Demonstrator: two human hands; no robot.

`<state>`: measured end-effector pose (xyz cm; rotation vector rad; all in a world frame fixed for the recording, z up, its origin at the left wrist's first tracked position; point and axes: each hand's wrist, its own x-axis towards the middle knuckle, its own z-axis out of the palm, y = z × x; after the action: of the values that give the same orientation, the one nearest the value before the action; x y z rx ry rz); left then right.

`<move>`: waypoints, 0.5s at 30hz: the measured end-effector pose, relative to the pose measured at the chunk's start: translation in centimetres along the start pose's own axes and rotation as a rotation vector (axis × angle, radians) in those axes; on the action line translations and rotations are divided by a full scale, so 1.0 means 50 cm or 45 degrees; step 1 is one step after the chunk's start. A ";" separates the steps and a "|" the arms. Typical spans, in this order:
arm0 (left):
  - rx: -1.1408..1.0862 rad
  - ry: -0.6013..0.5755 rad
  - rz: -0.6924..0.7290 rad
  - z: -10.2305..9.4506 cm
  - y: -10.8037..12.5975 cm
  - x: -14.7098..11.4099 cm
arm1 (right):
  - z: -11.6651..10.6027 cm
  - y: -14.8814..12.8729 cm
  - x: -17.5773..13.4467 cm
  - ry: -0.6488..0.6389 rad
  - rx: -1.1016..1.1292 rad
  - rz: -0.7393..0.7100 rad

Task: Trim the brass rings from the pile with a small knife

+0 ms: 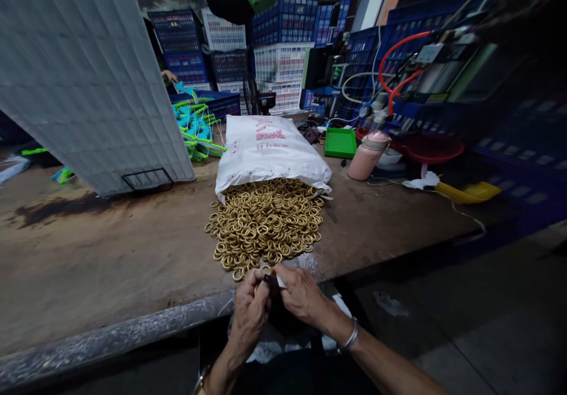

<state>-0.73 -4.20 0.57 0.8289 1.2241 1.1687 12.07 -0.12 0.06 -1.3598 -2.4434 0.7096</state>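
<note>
A heap of gold-coloured rings [266,224] spills from the mouth of a white woven sack [272,147] onto the table. At the table's front edge, just below the heap, my left hand [250,303] is closed, its thumb and fingers pinching a gold ring that is mostly hidden. My right hand [305,297] meets it from the right, closed on a small tool [280,281] with a pale part and a dark end. The dark end touches or lies close to the left fingertips. I cannot make out the tool's exact kind.
A tall pale ribbed panel [88,76] stands at left, beside green and blue plastic pieces [199,126]. Right of the sack are a green tray [340,143], a pink bottle [368,156] and a machine with red hoses [398,41]. Stacked crates [283,61] stand behind.
</note>
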 end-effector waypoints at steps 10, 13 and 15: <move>0.047 0.004 0.144 -0.015 -0.039 0.016 | 0.009 0.000 -0.002 -0.004 -0.167 0.024; 0.120 0.033 0.194 -0.018 -0.039 0.014 | 0.003 -0.008 -0.002 -0.048 -0.183 0.058; 0.171 0.028 0.216 -0.019 -0.035 0.010 | -0.001 -0.013 -0.002 -0.082 -0.190 0.093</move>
<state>-1.29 -4.24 -1.42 1.0393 1.2803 1.2436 11.67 -0.48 0.44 -1.5105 -2.5537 0.6072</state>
